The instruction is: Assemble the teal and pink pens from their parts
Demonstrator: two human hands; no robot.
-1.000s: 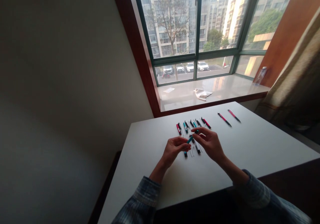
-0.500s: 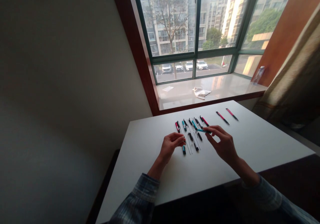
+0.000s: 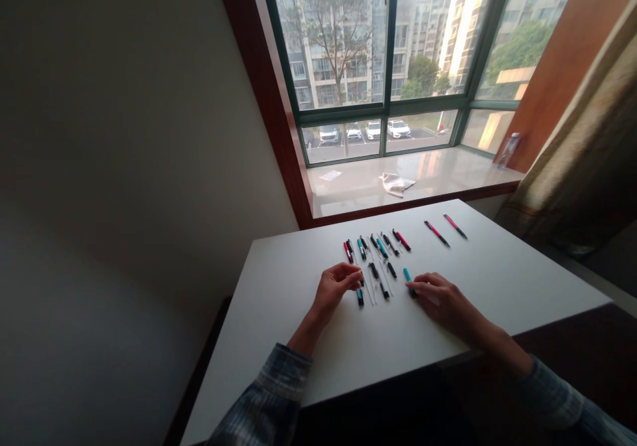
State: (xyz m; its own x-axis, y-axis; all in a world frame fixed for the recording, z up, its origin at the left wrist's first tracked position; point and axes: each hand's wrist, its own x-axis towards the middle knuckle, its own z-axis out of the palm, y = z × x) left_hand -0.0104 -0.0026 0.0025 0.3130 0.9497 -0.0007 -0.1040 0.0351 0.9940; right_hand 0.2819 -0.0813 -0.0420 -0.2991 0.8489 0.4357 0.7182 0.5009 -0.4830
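Note:
My right hand [image 3: 442, 300] rests low over the white table with its fingers closed on a teal and black pen barrel [image 3: 407, 276], whose teal end points away from me. On the left side of the pen parts, my left hand [image 3: 334, 289] is pinched shut. A small dark piece shows at its fingertips, too small to make out. Just below those fingers lies a teal and black pen part [image 3: 360, 298]. Between my hands are black pen parts [image 3: 373, 270] and thin white refills [image 3: 385, 279]. Behind them runs a row of red, teal and black parts, with a red barrel [image 3: 403, 241] at its right end.
Two red and black pens [image 3: 436, 233] lie apart at the table's back right. The white table [image 3: 269, 313] meets a window sill [image 3: 438, 174] holding a crumpled cloth or paper [image 3: 395, 184] and a clear bottle [image 3: 508, 150]. A curtain [image 3: 562, 141] hangs at the right.
My right hand has come down and toward me, bringing the teal barrel from above the row to the table right of the parts. My left hand stays pinched in place. The view shifts slightly.

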